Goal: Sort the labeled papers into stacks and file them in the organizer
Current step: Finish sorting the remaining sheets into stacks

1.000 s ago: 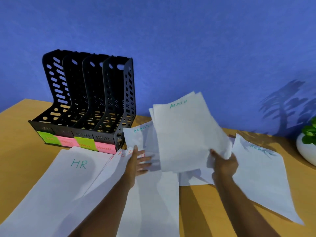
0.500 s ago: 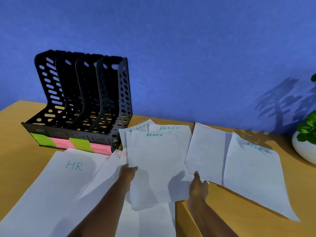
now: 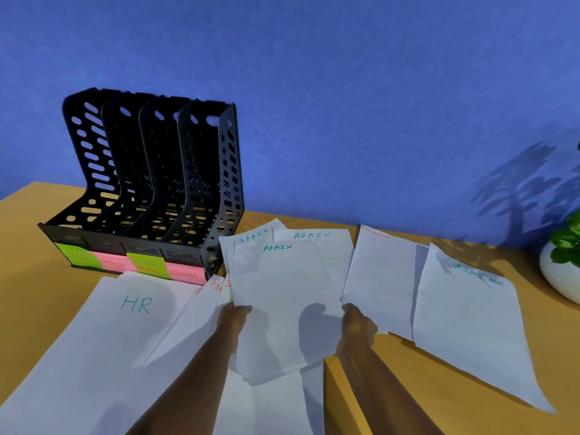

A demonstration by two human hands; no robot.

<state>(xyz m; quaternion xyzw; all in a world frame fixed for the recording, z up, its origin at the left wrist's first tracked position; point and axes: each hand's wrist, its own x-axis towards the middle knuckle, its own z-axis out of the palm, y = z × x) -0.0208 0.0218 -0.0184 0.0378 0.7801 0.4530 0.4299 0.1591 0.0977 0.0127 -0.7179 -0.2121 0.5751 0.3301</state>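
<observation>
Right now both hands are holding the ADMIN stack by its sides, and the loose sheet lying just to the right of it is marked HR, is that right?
Not quite. The sheet just right of the ADMIN stack is marked FINANCE, not HR; the HR sheet lies on the left. The head view shows it. The left hand and right hand do hold the stack by its sides.

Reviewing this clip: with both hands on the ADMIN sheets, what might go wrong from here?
1. The white ADMIN paper stack, held at its side edges by the left hand and right hand, is fanned unevenly; sheets may slip when lifted.
2. One loose white ADMIN sheet lies apart on the right, beyond the white FINANCE sheet, and may get missed.
3. The labels on the black perforated plastic organizer are faint, so misfiling seems possible.
</observation>
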